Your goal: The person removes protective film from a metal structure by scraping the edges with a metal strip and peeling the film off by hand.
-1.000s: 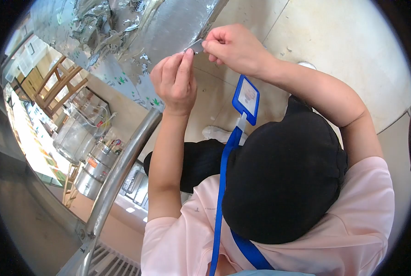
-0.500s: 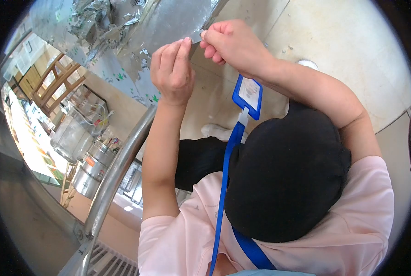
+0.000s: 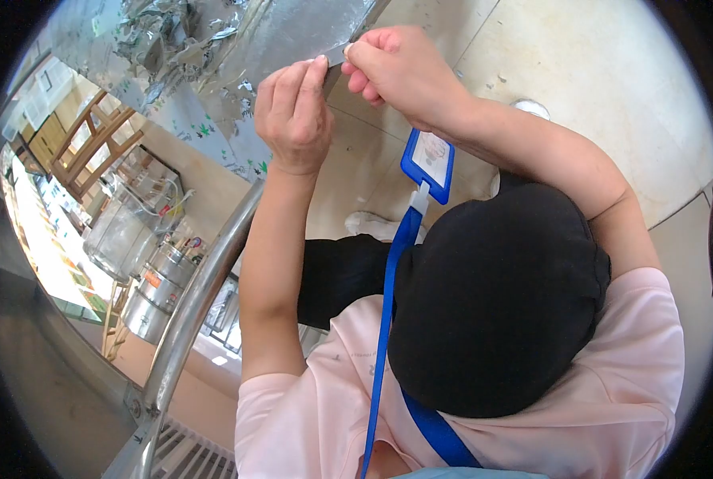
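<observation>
My left hand (image 3: 294,116) is raised at the table's corner, its fingers bent and pressed together at a thin, greyish, film-like piece (image 3: 336,57). Just to its right, my right hand (image 3: 392,65) pinches the other end of this piece between thumb and forefinger, the remaining fingers curled. The short span between my fingertips is small and partly hidden. Right behind lies a shiny grey sheet-like surface (image 3: 300,36) on the table. Farther left on it is a heap of crumpled, silvery-grey scraps (image 3: 160,48).
A leaf-patterned cover (image 3: 212,132) lies on the table. A metal rail (image 3: 204,279) runs along my left side. Beyond it stand a wooden chair (image 3: 93,144) and steel canisters (image 3: 160,287). A badge (image 3: 430,164) hangs on a blue lanyard. A rounded black shape (image 3: 500,311) blocks the middle.
Both hands have shifted slightly up and to the left in the view, keeping their pinch on the thin piece. The badge has swung slightly.
</observation>
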`<state>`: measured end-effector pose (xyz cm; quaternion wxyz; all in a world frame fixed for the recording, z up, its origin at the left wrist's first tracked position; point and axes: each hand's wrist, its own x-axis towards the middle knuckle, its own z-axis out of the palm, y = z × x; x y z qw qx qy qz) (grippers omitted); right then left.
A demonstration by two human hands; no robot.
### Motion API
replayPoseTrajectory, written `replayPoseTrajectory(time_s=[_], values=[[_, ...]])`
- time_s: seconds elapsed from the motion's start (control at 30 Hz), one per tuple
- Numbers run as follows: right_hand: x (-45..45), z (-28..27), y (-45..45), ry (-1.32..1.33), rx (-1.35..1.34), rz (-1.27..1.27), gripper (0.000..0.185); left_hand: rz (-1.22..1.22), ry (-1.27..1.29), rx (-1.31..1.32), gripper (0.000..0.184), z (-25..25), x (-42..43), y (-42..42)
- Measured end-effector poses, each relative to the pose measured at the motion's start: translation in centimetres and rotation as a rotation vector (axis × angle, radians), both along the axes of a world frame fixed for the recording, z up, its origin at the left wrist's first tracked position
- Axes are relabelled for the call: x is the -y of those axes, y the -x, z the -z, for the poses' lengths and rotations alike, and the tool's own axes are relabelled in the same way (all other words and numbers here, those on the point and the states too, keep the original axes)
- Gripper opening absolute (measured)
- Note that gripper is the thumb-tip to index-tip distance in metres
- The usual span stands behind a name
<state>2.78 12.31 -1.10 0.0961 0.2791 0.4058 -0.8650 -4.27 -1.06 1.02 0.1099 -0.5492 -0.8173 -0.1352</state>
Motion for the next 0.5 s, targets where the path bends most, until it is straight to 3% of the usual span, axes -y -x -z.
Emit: replayPoseTrajectory(time_s=[0.5], values=[[0.14, -0.81, 0.05, 0.210, 0.105, 0.001, 0.020, 0.003, 0.001, -0.033, 0.023, -0.08, 0.31, 0.27]])
